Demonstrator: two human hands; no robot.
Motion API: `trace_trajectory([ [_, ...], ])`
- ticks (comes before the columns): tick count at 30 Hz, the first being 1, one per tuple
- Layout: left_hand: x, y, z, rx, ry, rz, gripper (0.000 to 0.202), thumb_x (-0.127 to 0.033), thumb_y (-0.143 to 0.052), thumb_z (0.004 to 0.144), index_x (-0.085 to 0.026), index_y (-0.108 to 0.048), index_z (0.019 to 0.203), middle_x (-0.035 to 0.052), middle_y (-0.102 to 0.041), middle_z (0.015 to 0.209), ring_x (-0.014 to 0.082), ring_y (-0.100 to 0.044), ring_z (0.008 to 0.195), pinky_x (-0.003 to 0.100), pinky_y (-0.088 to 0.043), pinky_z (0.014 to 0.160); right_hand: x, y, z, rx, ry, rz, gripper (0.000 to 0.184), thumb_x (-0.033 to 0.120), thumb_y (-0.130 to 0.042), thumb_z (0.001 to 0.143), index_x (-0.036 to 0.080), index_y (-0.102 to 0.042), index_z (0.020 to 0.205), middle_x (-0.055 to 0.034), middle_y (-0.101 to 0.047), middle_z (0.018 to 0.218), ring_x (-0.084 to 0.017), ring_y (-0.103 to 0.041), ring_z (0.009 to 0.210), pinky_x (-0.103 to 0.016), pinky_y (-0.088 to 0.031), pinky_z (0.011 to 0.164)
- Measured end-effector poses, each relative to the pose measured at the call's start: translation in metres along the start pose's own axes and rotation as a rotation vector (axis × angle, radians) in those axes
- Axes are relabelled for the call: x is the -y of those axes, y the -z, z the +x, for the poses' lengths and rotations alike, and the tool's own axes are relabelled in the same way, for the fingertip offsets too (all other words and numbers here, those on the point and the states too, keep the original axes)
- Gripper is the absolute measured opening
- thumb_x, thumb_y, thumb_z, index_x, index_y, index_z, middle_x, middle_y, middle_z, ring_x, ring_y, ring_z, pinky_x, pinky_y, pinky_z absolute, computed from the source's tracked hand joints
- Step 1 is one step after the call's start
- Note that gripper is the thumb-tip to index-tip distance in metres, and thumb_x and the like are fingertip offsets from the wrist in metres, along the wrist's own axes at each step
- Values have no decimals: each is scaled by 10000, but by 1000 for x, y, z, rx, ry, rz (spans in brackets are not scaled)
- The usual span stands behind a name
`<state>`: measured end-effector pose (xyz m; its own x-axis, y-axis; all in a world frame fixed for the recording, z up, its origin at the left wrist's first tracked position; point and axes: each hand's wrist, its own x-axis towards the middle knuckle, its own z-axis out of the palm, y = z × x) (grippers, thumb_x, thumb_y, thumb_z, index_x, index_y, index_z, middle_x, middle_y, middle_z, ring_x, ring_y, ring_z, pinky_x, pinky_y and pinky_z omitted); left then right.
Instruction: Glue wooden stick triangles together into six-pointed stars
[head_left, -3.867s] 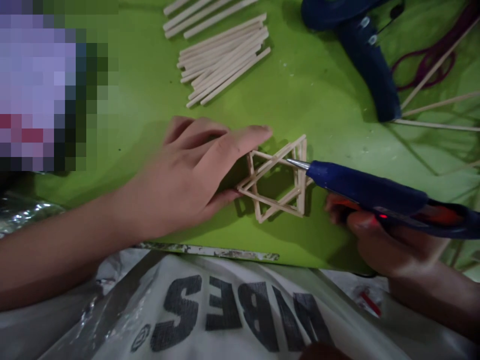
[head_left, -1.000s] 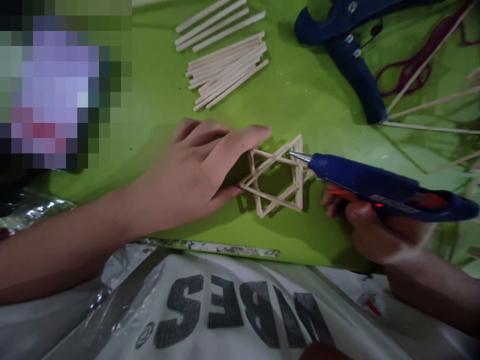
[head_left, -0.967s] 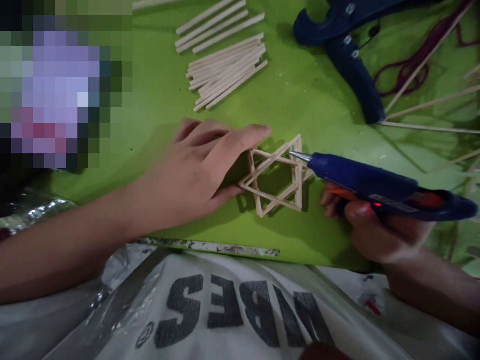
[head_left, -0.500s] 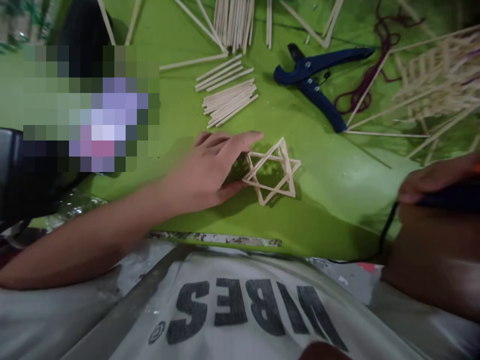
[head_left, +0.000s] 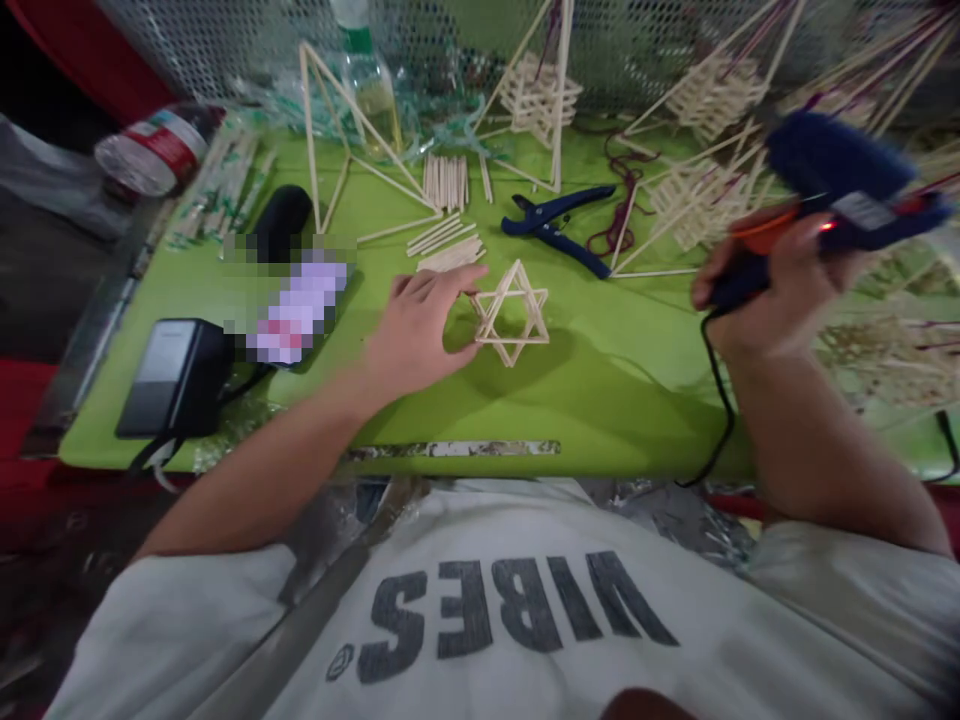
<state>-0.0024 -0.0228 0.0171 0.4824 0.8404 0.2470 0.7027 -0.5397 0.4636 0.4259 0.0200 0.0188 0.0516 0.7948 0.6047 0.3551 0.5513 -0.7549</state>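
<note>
My left hand [head_left: 420, 330] pinches the left points of a six-pointed star made of thin wooden sticks [head_left: 517, 341], between thumb and forefinger. The star sits just over the green tabletop [head_left: 600, 420]. In my right hand [head_left: 772, 315], raised on the right, is a blue glue gun [head_left: 836, 160]. Its orange trigger lies under my fingers, a small red light glows on its body, and a black cord hangs from the handle. Short cut sticks [head_left: 452, 254] lie in small piles right behind my left hand. Blue cutters [head_left: 555, 225] rest open behind the star.
On the left are a power bank [head_left: 176, 375], a blurred-out phone [head_left: 300, 310] and a black rounded object [head_left: 283, 222]. A bottle [head_left: 375, 100] and a stick pyramid frame [head_left: 307, 130] stand at the back. Several stick lattice pieces [head_left: 705, 205] and purple string [head_left: 619, 220] fill the right.
My right hand has lifted the glue gun up and inward from the right edge, turning it into fuller view. My left hand still grips the star. The camera view has tilted up and widened.
</note>
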Motion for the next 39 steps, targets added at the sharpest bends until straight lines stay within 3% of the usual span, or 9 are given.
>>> trace_trajectory([
  [1,1,0,0,-21,-9,17,828,-270,-919,1059,-287,-564,1807,114,-874,1595,401,-793,1544,653,-571,1378,0,-7,-4,-99,5,55,719,1020,-672,1144,308,-702,1048,32,-543,719,-130,-466,478,-312,-326,405],
  [3,5,-1,1,-44,-14,42,880,-237,-962,1028,-296,-553,1805,109,-866,1605,409,-788,1544,652,-563,1387,1,-20,-12,-174,-85,197,686,946,-894,1039,279,-751,958,24,-607,671,-134,-496,433,-313,-318,364],
  [7,16,-3,5,-58,-26,6,956,-150,-969,1001,-335,-506,1816,96,-835,1622,414,-765,1560,712,-573,1417,1,-33,-25,-94,-263,334,710,922,-1052,875,249,-841,955,4,-698,668,-139,-550,430,-321,-390,365],
  [9,21,-7,6,-76,-20,-90,936,-115,-937,1007,-329,-524,1819,109,-802,1633,371,-808,1480,680,-660,1368,0,-36,-28,-59,-289,330,705,920,-1053,880,252,-850,979,-1,-716,686,-148,-578,450,-332,-423,383],
  [12,29,-16,6,-91,35,-336,769,-123,-923,1014,-313,-661,1711,135,-737,1653,280,-879,1285,552,-799,1205,-2,-37,-31,-33,-316,316,666,910,-1038,915,280,-841,1000,-3,-729,706,-160,-596,481,-347,-449,409],
  [16,33,-23,7,-63,91,-493,675,-112,-956,991,-286,-750,1610,143,-738,1590,243,-906,1162,516,-845,1125,0,-37,-34,-5,-380,264,598,933,-999,930,355,-850,981,-35,-747,730,-207,-590,548,-413,-474,455],
  [23,22,-13,7,-42,77,-240,650,-186,-957,999,-219,-763,1618,124,-881,1382,294,-886,1227,523,-801,1171,13,-37,-38,41,-495,175,631,990,-958,908,376,-859,1010,-57,-747,790,-229,-597,631,-469,-527,549],
  [28,23,-13,12,-20,147,-152,629,-258,-970,987,-215,-774,1584,130,-905,1418,319,-884,1251,543,-778,1186,17,-38,-38,61,-520,150,635,977,-949,926,361,-837,1035,-51,-735,813,-233,-597,652,-490,-525,615],
  [39,50,-11,19,-265,150,-14,598,-250,-973,937,-211,-809,1511,115,-925,1343,334,-896,1221,578,-746,1215,11,-39,-39,111,-526,154,655,971,-928,934,347,-792,1080,-73,-698,821,-268,-585,657,-516,-499,648],
])
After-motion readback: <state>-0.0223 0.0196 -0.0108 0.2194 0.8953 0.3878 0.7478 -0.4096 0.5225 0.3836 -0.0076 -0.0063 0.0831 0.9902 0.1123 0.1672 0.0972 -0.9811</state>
